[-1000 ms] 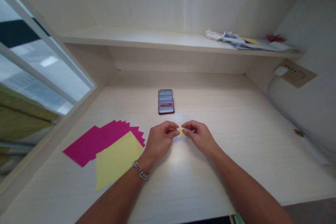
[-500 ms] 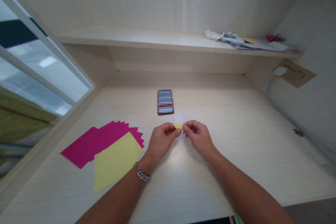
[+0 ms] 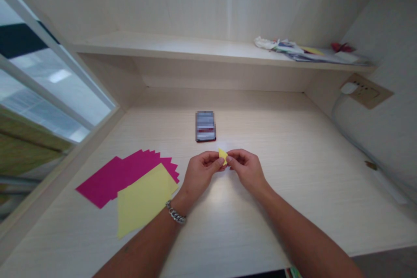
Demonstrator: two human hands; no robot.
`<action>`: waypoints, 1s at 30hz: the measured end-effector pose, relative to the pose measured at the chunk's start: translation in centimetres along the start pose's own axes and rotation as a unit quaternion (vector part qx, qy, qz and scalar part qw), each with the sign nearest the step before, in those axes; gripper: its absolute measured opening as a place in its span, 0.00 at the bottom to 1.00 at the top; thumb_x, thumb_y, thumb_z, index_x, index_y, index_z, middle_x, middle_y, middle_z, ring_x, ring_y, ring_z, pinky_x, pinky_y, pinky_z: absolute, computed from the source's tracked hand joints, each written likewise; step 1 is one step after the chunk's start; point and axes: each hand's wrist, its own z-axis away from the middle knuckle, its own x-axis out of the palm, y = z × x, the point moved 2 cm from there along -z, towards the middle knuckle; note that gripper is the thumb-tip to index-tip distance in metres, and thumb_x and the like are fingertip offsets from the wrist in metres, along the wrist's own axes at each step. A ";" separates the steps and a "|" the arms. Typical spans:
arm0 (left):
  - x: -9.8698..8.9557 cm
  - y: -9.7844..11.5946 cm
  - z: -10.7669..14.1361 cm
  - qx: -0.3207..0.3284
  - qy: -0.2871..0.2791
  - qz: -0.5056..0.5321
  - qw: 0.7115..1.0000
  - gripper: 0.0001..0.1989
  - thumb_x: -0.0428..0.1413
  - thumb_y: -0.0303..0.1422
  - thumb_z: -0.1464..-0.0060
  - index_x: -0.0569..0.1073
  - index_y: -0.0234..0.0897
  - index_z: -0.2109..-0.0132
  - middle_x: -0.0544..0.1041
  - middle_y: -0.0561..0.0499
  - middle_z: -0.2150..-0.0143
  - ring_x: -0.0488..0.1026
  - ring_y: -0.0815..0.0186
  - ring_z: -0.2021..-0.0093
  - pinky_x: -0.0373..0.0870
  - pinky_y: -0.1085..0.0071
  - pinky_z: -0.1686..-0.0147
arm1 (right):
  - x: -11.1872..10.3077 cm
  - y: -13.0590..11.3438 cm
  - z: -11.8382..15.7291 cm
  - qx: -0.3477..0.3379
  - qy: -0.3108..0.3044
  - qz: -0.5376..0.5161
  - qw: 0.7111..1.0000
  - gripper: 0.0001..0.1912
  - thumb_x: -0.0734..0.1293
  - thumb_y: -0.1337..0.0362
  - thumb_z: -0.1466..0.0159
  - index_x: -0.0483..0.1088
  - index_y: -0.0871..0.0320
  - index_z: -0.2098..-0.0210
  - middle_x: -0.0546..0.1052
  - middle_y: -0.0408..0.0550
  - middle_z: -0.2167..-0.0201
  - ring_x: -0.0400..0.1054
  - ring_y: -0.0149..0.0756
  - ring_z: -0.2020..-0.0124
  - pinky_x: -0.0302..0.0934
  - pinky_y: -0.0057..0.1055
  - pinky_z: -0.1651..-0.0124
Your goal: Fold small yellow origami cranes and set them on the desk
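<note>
A small folded piece of yellow paper (image 3: 223, 154) is held between my two hands above the middle of the desk. My left hand (image 3: 202, 173) pinches its left side between thumb and fingers; a chain bracelet is on that wrist. On the other side, my right hand (image 3: 247, 169) grips the paper with thumb and forefinger. The fingertips of both hands nearly meet and cover part of the paper. Left of my hands, yellow sheets (image 3: 143, 202) lie partly over a fanned stack of magenta sheets (image 3: 104, 180).
Beyond my hands a phone (image 3: 205, 126) lies on the desk (image 3: 273, 126). A shelf (image 3: 169, 47) above holds papers (image 3: 309, 53) at its right. A plug with a cable sits in the wall socket (image 3: 368, 91) at right.
The small yellow paper has been turned between my fingers, so that it now points up rather than lying sideways. Both hands stay in nearly the same place.
</note>
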 end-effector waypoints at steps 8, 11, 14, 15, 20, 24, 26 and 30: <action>-0.1 -0.7 -0.2 0.002 -0.012 0.070 0.997 0.14 0.65 0.29 0.58 0.75 0.32 0.61 0.79 0.46 0.64 0.76 0.65 0.66 0.74 0.65 0.61 | -0.1 -0.4 0.0 -0.032 0.015 -0.023 0.999 0.05 0.68 0.64 0.44 0.72 0.58 0.68 0.76 0.46 0.72 0.70 0.33 0.72 0.65 0.30 0.68; -0.1 -0.9 -0.3 -0.003 0.000 0.061 0.998 0.13 0.65 0.29 0.58 0.75 0.32 0.63 0.79 0.47 0.66 0.76 0.66 0.67 0.74 0.67 0.62 | -0.1 -0.5 0.2 -0.036 0.008 0.011 0.999 0.07 0.67 0.64 0.43 0.75 0.58 0.67 0.78 0.47 0.69 0.71 0.35 0.69 0.65 0.31 0.64; -0.1 -0.9 -0.2 -0.004 0.004 0.040 0.999 0.12 0.64 0.30 0.57 0.75 0.32 0.63 0.79 0.47 0.66 0.75 0.66 0.67 0.73 0.67 0.62 | -0.1 -0.4 0.1 -0.023 -0.004 0.011 1.000 0.09 0.68 0.62 0.43 0.76 0.57 0.64 0.79 0.48 0.66 0.72 0.37 0.66 0.66 0.34 0.60; -0.2 -0.9 -0.2 -0.003 0.004 0.032 0.999 0.12 0.64 0.31 0.56 0.75 0.32 0.63 0.79 0.46 0.65 0.75 0.66 0.66 0.73 0.67 0.61 | -0.1 -0.3 0.1 -0.019 -0.008 0.003 1.000 0.10 0.68 0.61 0.44 0.77 0.57 0.64 0.79 0.49 0.66 0.73 0.38 0.65 0.66 0.35 0.59; -0.4 -0.6 -0.2 0.028 0.019 -0.043 0.999 0.10 0.63 0.33 0.55 0.77 0.33 0.63 0.79 0.46 0.66 0.75 0.65 0.67 0.72 0.66 0.61 | -0.2 -0.2 -0.2 -0.013 -0.016 -0.036 0.999 0.12 0.71 0.59 0.47 0.77 0.56 0.64 0.80 0.49 0.65 0.73 0.39 0.64 0.66 0.37 0.56; -0.4 -0.1 -0.1 0.072 0.036 -0.094 0.992 0.09 0.62 0.33 0.54 0.78 0.34 0.64 0.79 0.45 0.61 0.75 0.63 0.60 0.70 0.64 0.55 | -0.2 -0.5 -0.2 -0.029 -0.013 -0.028 0.999 0.11 0.71 0.59 0.47 0.77 0.55 0.64 0.79 0.49 0.61 0.73 0.40 0.59 0.65 0.38 0.52; -0.3 0.1 -0.1 0.085 0.039 -0.093 0.991 0.08 0.61 0.33 0.53 0.78 0.35 0.64 0.79 0.44 0.57 0.74 0.61 0.57 0.69 0.63 0.52 | -0.2 -0.7 -0.2 -0.033 -0.020 -0.029 0.999 0.11 0.71 0.59 0.46 0.77 0.55 0.64 0.79 0.49 0.60 0.72 0.40 0.58 0.64 0.39 0.51; -0.3 0.0 0.0 0.079 0.032 -0.099 0.991 0.09 0.61 0.34 0.53 0.78 0.36 0.63 0.79 0.45 0.58 0.75 0.61 0.57 0.70 0.62 0.53 | -0.2 -0.8 -0.1 -0.023 -0.022 -0.018 0.999 0.11 0.70 0.59 0.45 0.77 0.55 0.63 0.79 0.48 0.63 0.73 0.40 0.61 0.65 0.40 0.53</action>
